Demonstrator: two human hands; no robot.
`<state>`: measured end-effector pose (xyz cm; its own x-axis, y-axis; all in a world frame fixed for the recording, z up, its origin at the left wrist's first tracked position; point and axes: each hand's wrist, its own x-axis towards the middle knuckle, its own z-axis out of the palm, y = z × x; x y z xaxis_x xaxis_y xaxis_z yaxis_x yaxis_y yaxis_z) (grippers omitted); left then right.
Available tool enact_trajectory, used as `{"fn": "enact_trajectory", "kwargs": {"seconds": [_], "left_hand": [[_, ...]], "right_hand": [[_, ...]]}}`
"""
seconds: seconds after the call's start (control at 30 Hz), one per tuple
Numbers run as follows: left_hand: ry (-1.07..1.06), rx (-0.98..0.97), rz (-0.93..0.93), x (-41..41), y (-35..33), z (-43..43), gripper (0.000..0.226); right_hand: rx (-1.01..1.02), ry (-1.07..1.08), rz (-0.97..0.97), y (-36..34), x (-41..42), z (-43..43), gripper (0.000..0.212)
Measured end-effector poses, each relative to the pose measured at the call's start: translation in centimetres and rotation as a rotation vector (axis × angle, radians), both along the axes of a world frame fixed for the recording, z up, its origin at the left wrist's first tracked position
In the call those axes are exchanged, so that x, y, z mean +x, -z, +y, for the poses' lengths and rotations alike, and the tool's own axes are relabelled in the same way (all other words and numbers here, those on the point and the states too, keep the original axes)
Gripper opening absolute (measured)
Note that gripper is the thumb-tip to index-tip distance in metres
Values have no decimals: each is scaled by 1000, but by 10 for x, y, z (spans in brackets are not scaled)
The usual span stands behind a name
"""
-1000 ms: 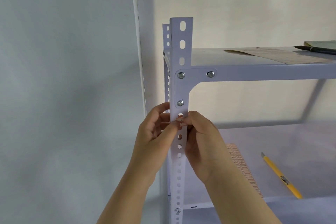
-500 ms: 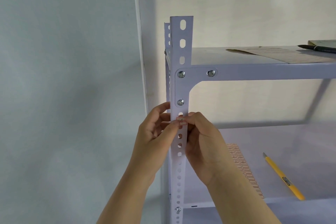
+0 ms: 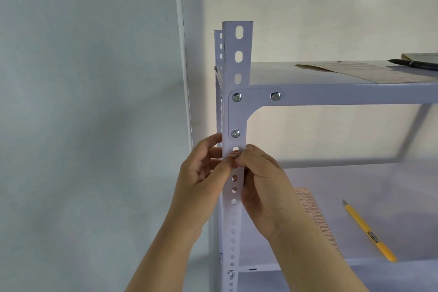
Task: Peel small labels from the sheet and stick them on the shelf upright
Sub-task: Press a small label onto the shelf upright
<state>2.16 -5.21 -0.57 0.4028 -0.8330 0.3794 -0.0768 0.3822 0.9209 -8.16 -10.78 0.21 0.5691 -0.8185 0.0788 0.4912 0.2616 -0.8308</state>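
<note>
A white perforated shelf upright (image 3: 237,111) rises in the middle of the view. A small red-bordered label (image 3: 234,155) lies on its front face, just below a bolt. My left hand (image 3: 203,178) wraps the upright from the left, its thumb tip at the label's lower edge. My right hand (image 3: 263,185) comes from the right, with its thumb and fingertip pressed against the label. The fingers hide the lower part of the label. The label sheet (image 3: 315,218), with rows of red-outlined labels, lies on the lower shelf behind my right wrist.
A yellow utility knife (image 3: 369,232) lies on the lower shelf (image 3: 391,197) at the right. The upper shelf (image 3: 331,92) carries a brown paper (image 3: 365,71), a black pen (image 3: 414,64) and a pad. A wall with a white trim strip (image 3: 183,66) stands left of the rack.
Both hands stay at the same spot on the upright. The fingertips have shifted slightly on the label.
</note>
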Motion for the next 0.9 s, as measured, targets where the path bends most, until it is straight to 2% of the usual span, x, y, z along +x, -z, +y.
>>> {"fn": "enact_trajectory", "kwargs": {"seconds": [0.1, 0.23, 0.4, 0.9], "left_hand": [[12, -6, 7, 1, 1, 0, 37], [12, -5, 0, 2, 2, -1, 39], [17, -7, 2, 2, 3, -2, 39], [19, -21, 23, 2, 4, -2, 37]], "right_hand": [[-14, -6, 16, 4, -4, 0, 25], [-15, 2, 19, 2, -4, 1, 36], [-1, -16, -1, -3, -5, 4, 22], [-23, -35, -48, 3, -7, 5, 24]]}}
